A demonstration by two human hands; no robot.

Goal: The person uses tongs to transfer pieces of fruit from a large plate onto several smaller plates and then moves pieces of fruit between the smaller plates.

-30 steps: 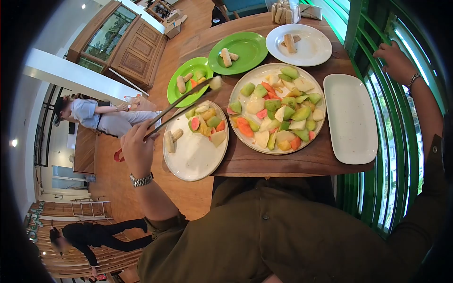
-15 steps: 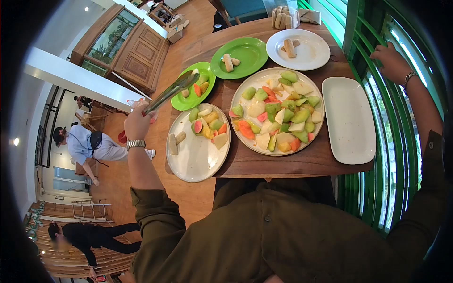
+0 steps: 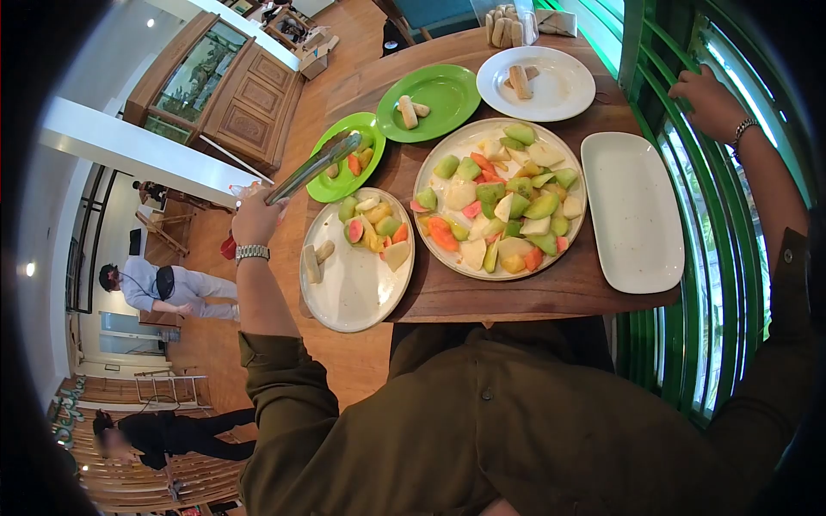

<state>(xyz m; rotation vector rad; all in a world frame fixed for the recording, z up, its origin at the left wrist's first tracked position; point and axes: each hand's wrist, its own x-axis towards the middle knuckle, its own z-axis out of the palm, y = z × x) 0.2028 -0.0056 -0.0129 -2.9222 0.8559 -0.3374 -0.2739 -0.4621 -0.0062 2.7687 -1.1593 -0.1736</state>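
Note:
My left hand point(image 3: 255, 219) is closed around metal tongs point(image 3: 314, 168). The tongs reach over the small light green plate point(image 3: 323, 187), their tips above its fruit pieces; whether they grip a piece I cannot tell. Just below, an off-white plate point(image 3: 344, 297) carries cut fruit point(image 3: 377, 230) and two ladyfinger biscuits point(image 3: 317, 260). A large round plate point(image 3: 426, 176) of mixed cut fruit point(image 3: 508, 202) sits to its right. Far to the right, my right hand point(image 3: 710, 101) rests against the green window slats point(image 3: 662, 60), fingers apart and holding nothing I can see.
Behind stand a green plate point(image 3: 456, 99) and a white plate point(image 3: 568, 90), both with biscuits. A white rectangular dish point(image 3: 637, 215) lies at the table's right edge. A container of biscuits point(image 3: 508, 27) is at the far end. Two people point(image 3: 163, 284) are off to the left.
The tongs have shifted slightly down and left above the small green plate. The view has moved a little. My right hand stays at the slats, and the people in the background have changed pose.

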